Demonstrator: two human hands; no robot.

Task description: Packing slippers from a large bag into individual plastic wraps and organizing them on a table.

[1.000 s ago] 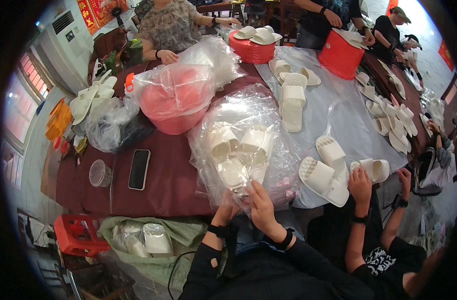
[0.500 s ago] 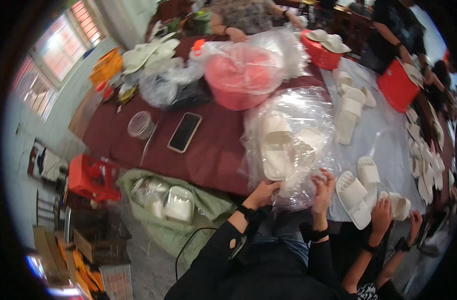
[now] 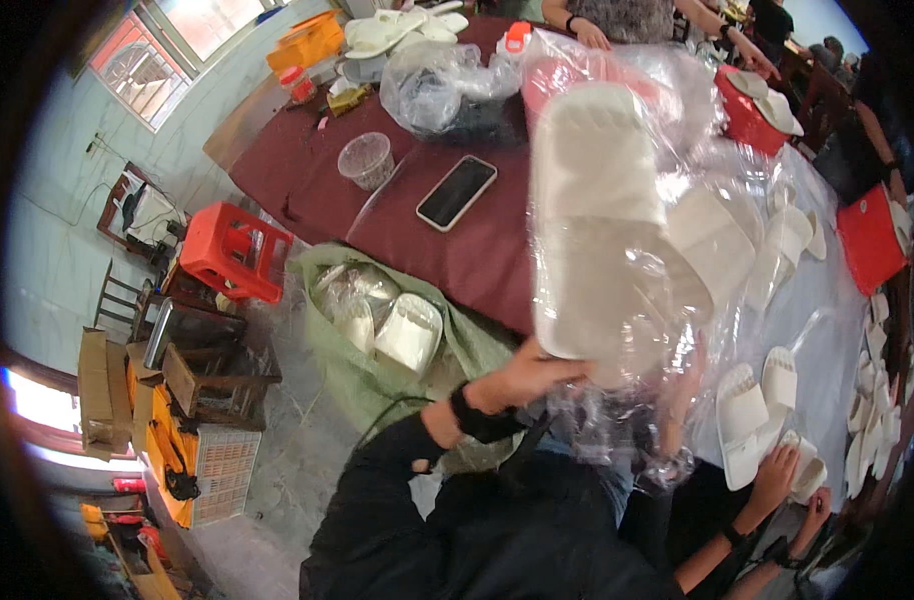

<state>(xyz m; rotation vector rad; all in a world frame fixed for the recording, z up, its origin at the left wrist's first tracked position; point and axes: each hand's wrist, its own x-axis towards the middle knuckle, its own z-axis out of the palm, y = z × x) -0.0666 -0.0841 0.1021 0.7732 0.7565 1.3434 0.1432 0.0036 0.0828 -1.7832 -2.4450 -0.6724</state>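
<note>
Sunlit window (image 3: 142, 50), red stool (image 3: 232, 250)

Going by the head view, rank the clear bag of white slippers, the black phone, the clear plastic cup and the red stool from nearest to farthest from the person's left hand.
1. Clear bag of white slippers: in the grip of the left hand, lifted above it.
2. Black phone: on the maroon table, beyond the hand.
3. Clear plastic cup: on the table, farther left than the phone.
4. Red stool: on the floor at the left; too close to the cup to call.
</note>
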